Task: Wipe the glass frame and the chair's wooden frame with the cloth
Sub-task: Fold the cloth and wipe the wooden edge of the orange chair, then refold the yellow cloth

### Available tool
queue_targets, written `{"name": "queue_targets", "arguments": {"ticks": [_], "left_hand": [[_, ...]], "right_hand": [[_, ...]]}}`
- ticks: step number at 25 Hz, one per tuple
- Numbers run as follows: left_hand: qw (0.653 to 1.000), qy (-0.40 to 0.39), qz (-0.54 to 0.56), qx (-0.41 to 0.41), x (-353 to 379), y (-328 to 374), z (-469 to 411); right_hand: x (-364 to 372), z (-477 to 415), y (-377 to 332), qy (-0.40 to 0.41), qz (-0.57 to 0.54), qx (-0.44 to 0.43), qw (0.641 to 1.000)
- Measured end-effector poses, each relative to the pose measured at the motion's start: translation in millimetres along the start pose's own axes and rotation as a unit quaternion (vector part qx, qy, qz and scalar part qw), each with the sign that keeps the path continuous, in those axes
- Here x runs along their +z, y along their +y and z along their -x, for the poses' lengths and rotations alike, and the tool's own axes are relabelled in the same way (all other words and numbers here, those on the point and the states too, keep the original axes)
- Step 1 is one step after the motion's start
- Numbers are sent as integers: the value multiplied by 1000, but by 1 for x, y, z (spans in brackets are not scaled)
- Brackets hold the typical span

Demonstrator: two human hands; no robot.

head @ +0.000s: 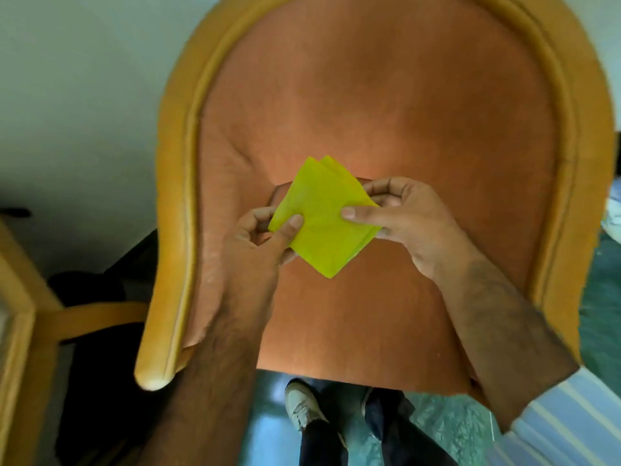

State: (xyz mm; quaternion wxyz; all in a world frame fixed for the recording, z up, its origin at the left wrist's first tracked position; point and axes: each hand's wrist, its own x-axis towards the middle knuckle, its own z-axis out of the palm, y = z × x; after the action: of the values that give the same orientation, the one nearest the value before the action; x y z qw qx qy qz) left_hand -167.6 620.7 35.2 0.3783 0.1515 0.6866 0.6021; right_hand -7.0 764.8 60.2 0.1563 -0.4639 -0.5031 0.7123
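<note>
A yellow-green cloth (324, 216) sits at the centre of the frame, folded into a thin diamond with several layered edges fanning at its upper corner; its surface looks smooth and matte. Both hands pinch it. The left hand (260, 237) grips the lower-left edge, thumb pressed flat on top and fingers curled beneath; the right hand (400, 216) clamps the right corner, thumb lying across the cloth's face and fingers behind.

Behind the cloth spreads the chair's padded back (386, 95) — a rust-orange fabric with a soft, slightly napped look, creased and dimpled at centre left. Around it runs the chair's wooden frame (178, 196), a glossy honey-coloured arch with a rounded, grooved profile, ending in a blunt rounded tip at lower left.

A striped, pale blue sleeve (571, 422) covers the right arm at lower right. At the bottom, a beige shoe (302, 405) stands on a shiny green floor (601, 297). More light wooden furniture (20, 331) fills the left edge — blurred.
</note>
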Motion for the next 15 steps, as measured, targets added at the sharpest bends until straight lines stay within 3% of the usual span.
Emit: {"name": "queue_targets", "arguments": {"ticks": [4, 9, 15], "left_hand": [[995, 80, 62, -20, -100, 1, 30], [973, 219, 65, -24, -195, -11, 87], [929, 357, 72, -63, -283, -54, 189]], "right_hand": [[99, -5, -1, -86, 63, 12, 994], [209, 15, 17, -205, 141, 37, 968], [311, 64, 73, -353, 247, 84, 899]]}}
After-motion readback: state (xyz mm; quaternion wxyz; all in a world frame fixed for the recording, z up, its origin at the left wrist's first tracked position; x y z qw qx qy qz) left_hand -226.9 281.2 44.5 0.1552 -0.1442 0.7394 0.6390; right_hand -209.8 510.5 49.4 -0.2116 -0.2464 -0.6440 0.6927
